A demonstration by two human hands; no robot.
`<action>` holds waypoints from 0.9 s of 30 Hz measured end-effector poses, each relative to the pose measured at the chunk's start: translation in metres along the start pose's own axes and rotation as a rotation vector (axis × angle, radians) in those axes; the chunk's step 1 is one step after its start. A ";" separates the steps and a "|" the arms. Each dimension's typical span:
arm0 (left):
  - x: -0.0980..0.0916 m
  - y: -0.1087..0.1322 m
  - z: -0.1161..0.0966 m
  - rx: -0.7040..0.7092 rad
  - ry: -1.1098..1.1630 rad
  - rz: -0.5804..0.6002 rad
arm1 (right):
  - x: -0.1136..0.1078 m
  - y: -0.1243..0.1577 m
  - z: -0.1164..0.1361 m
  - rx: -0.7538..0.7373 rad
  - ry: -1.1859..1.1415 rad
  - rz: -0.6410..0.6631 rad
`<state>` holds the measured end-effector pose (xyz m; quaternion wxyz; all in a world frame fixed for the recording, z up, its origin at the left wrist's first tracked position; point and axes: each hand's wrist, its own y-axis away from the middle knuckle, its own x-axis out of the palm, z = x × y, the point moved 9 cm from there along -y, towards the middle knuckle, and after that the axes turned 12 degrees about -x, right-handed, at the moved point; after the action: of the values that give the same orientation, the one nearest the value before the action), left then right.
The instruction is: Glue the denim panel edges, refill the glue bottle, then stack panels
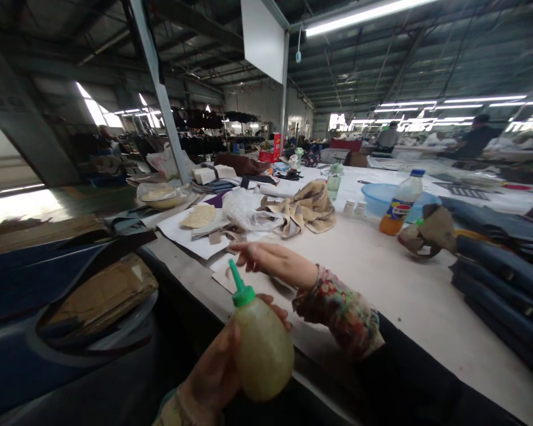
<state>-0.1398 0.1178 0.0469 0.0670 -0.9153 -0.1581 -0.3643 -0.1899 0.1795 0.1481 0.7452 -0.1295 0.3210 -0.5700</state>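
The fingers of my left hand (215, 364) are wrapped around a squeeze bottle (264, 352), its green nozzle (236, 276) tilted up, at the near edge of the counter (382, 278). My right hand (266, 260) reaches over that edge, fingers stretched out just beside the nozzle tip; whether they pinch anything I cannot tell. Past them lie a clear plastic bag (249, 210) and a crumpled tan cloth (313, 207).

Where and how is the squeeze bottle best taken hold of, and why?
Grip the squeeze bottle around its bulging body, probably from the lower right: the left hand cradles its left and far side, and the green spout is narrow.
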 end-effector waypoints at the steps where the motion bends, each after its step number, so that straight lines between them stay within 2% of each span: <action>1: -0.015 -0.005 -0.005 -0.005 -0.127 -0.142 | -0.029 0.000 -0.004 0.020 0.130 -0.115; 3: -0.038 -0.016 -0.020 0.021 -0.406 -0.387 | -0.093 0.006 -0.004 0.037 0.434 -0.321; 5: -0.051 -0.028 -0.033 0.070 -0.630 -0.547 | -0.161 0.024 -0.004 0.114 0.682 -0.488; 9: -0.069 -0.050 -0.036 0.118 -0.824 -0.693 | -0.291 0.096 0.006 0.408 1.140 -0.734; 11: -0.076 -0.057 -0.030 0.104 -0.880 -0.724 | -0.338 0.134 0.018 0.559 1.362 -0.773; 12: -0.078 -0.059 -0.027 0.089 -0.908 -0.737 | -0.357 0.149 0.025 0.585 1.404 -0.803; 15: -0.083 -0.062 -0.021 0.035 -0.993 -0.783 | -0.400 0.180 0.044 0.644 1.482 -0.855; 19: -0.084 -0.061 -0.020 0.012 -1.028 -0.814 | -0.440 0.191 0.054 0.738 1.551 -0.855; 23: -0.086 -0.061 -0.018 -0.001 -0.998 -0.824 | -0.467 0.194 0.043 0.763 1.517 -0.893; 27: -0.081 -0.060 -0.021 0.052 -1.010 -0.824 | -0.472 0.197 0.013 0.779 1.454 -0.895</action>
<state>-0.2291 0.1498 0.0063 -0.1386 -0.8363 -0.5170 0.1186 -0.0990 0.6800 0.2043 0.0639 0.4057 0.4149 -0.8119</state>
